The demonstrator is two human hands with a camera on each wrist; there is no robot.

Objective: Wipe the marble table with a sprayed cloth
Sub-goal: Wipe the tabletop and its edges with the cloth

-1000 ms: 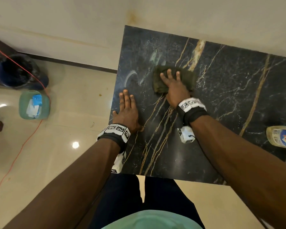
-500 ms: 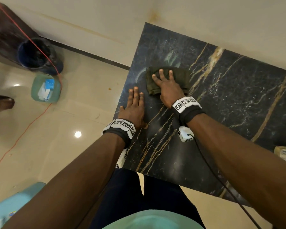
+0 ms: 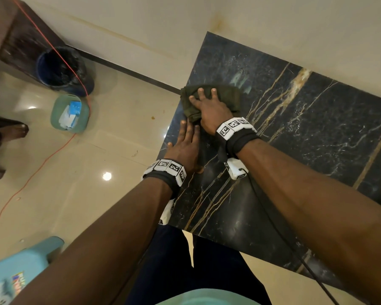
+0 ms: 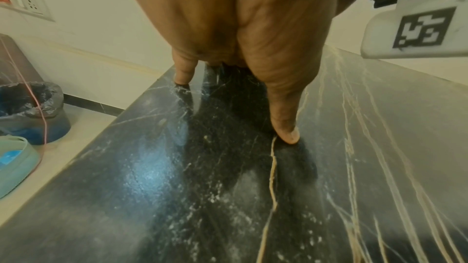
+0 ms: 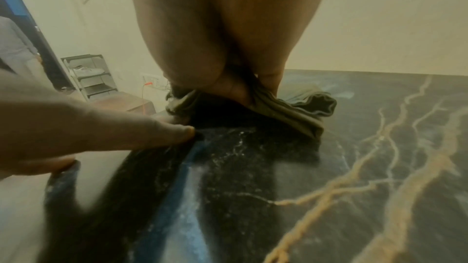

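Fingers of the right hand lie spread and nearly straight on a dark green cloth, pressing it flat against the black marble bench near its far left corner, with nothing curled into a grip as far as the head view shows. Just short of those fingers, the left hand rests open and flat on the bare stone, its fingertips close to the cloth's near edge. Wiping this patch well likely calls for even downward pressure through the whole palm, overlapping passes drawn back from the corner toward the body, and keeping the bunched folds beneath the wrist from rolling up, while the left hand steadies. From the right wrist camera the cloth looks gathered under the heel of the hand, and whether the thumb tucks a fold is hard to make out. Beyond the fingers to the left, a lined bin, a green basin and a red cord sit on the floor. How damp the cloth is cannot be judged, and the bench's right end is cut off.
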